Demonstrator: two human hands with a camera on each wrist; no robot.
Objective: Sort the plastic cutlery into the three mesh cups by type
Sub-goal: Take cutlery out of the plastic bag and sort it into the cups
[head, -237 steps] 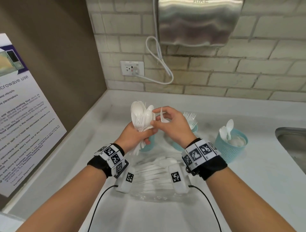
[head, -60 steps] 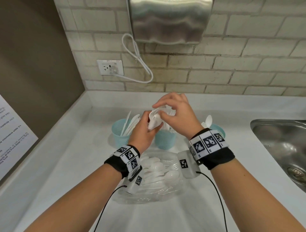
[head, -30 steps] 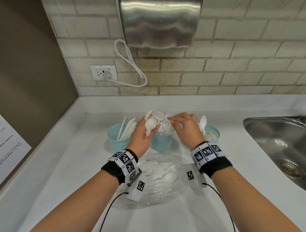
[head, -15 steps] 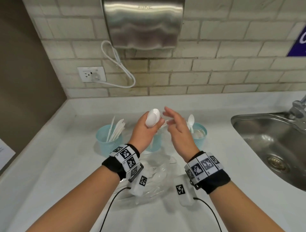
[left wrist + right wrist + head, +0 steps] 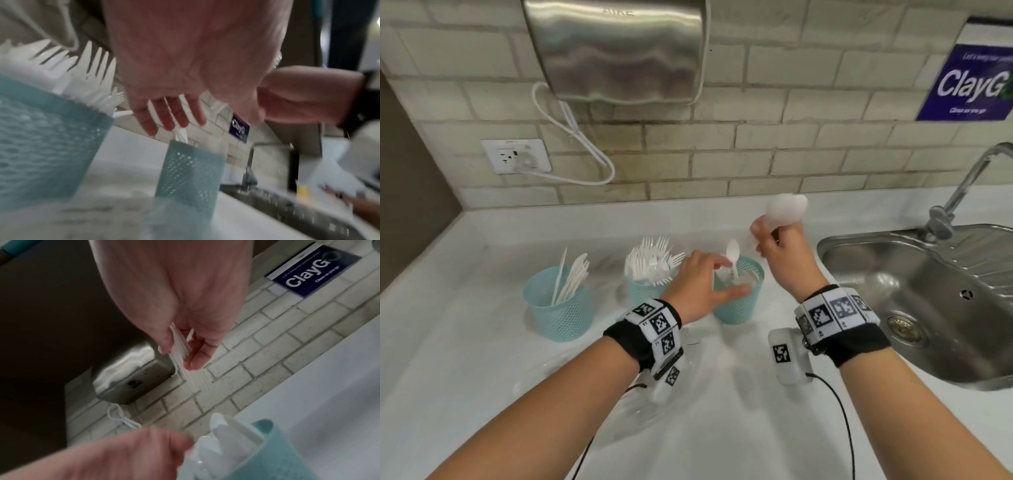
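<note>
Three teal mesh cups stand in a row on the white counter: the left cup (image 5: 558, 305) holds knives, the middle cup (image 5: 645, 291) forks (image 5: 90, 68), and the right cup (image 5: 743, 305) spoons. My right hand (image 5: 767, 236) pinches a bunch of white spoons (image 5: 787, 209) by the handles, bowls up, above and just right of the right cup. The right wrist view shows the stacked handles (image 5: 180, 345) between thumb and fingers. My left hand (image 5: 734, 277) is spread at the right cup's rim, thumb across its front and fingers straight above the cup (image 5: 191, 162).
A clear plastic bag (image 5: 654, 394) lies on the counter under my wrists. A steel sink (image 5: 928, 308) with a faucet (image 5: 969, 185) is to the right. A hand dryer (image 5: 616, 51) and a socket (image 5: 517, 156) with a cord are on the brick wall.
The spoon bunch went from my left hand to my right, which lifted it over the right cup. My left hand dropped to that cup's rim. The view swung right.
</note>
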